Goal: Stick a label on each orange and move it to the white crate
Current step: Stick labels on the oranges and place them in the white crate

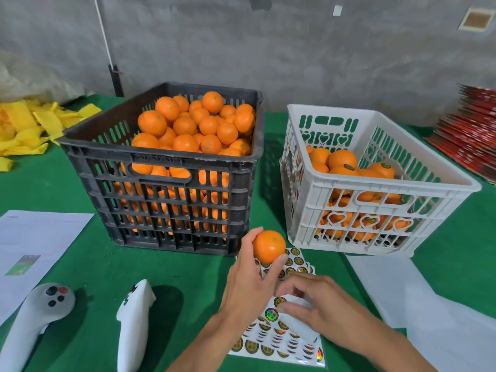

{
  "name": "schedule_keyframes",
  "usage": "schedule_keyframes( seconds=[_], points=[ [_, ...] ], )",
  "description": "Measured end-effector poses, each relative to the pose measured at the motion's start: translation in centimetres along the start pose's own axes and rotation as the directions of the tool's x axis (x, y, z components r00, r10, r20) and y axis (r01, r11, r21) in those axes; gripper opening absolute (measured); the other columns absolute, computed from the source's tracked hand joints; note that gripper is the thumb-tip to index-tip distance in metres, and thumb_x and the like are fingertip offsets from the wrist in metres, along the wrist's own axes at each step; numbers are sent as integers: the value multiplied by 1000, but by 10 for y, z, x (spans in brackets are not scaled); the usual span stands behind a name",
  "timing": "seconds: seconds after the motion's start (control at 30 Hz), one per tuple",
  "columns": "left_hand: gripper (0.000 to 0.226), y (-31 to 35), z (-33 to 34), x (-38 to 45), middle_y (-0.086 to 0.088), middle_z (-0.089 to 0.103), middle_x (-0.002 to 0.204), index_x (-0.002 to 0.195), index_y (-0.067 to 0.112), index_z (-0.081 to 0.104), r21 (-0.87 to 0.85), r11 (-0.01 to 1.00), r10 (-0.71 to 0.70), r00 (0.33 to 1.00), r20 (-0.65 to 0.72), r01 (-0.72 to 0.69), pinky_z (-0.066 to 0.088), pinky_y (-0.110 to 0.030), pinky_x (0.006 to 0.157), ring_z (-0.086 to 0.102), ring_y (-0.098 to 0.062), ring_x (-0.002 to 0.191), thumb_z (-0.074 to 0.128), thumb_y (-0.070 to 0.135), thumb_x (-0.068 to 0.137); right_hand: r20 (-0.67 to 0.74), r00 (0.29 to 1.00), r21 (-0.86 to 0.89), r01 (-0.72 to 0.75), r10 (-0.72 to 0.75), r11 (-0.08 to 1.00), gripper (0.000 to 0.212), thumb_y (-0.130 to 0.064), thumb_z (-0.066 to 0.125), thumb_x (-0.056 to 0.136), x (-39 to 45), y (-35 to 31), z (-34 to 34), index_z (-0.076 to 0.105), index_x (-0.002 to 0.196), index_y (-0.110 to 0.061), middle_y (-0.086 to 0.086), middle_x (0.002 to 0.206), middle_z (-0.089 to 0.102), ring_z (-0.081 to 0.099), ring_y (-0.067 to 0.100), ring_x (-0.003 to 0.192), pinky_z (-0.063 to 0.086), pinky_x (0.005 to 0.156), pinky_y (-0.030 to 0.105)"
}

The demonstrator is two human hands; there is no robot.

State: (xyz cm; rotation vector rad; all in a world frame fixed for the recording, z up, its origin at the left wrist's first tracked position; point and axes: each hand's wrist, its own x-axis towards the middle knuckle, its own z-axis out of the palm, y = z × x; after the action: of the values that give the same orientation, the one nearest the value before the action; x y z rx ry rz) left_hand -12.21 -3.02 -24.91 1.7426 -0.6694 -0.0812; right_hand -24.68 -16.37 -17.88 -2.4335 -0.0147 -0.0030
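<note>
**Orange held, label being picked**

An orange (269, 246) is held in the grip of the left hand (248, 283), thumb and fingers curled round it, just above the label sheet (279, 342) on the green counter (161, 277). The fingers of the right hand (319, 304) are curled down onto the sheet, apparently pinching at a label; the label itself is hidden. The white crate (402, 183), partly filled, stands just beyond; the black crate (161, 162) is beside it. A label could be creased or folded onto itself if peeled hastily, and the orange could be dropped if the hold is loosened.
</note>
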Motion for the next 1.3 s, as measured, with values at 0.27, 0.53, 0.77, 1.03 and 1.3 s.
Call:
schedule_keyframes(
  seconds=[0.27,0.53,0.77,1.03,1.3],
  points=[
    [67,0,-3,1,9,60,71,143,53,34,-72,997,31,998,-60,-35,43,-11,57,54,-7,51,62,77,87,-70,997,-9,10,-11,1000,18,-54,58,98,-4,4,3,61,95,-36,-19,99,65,62,8,96,50,82,24],
    [68,-1,0,0,25,59,111,143,53,34,-55,998,-12,1000,-17,11,57,-24,70,70,-16,66,62,78,86,-244,833,-541,307,-496,783,12,-32,68,99,-7,16,16,73,108,-24,-10,111,62,57,8,93,49,76,27],
    [64,-1,3,0,30,58,112,137,57,35,-37,999,-27,1000,-13,27,60,-38,77,68,-12,70,59,83,83,-119,615,-817,386,-779,429,25,-16,69,99,-18,28,35,73,123,-11,4,134,68,63,19,117,48,106,33],
    [65,2,1,3,22,62,107,137,58,36,-100,993,-62,998,-24,60,56,-31,77,72,-13,78,64,79,83,-419,659,-549,364,-625,752,26,-17,76,93,-12,31,45,68,117,-16,-5,125,66,65,13,94,53,77,34],
    [65,-2,-8,8,-3,73,104,143,52,33,-304,946,-18,957,289,110,63,-45,76,78,-28,77,69,65,90,-483,753,-500,182,-447,847,10,-26,74,94,-18,42,56,75,102,-19,-8,97,60,50,10,79,42,69,29]
  ],
)
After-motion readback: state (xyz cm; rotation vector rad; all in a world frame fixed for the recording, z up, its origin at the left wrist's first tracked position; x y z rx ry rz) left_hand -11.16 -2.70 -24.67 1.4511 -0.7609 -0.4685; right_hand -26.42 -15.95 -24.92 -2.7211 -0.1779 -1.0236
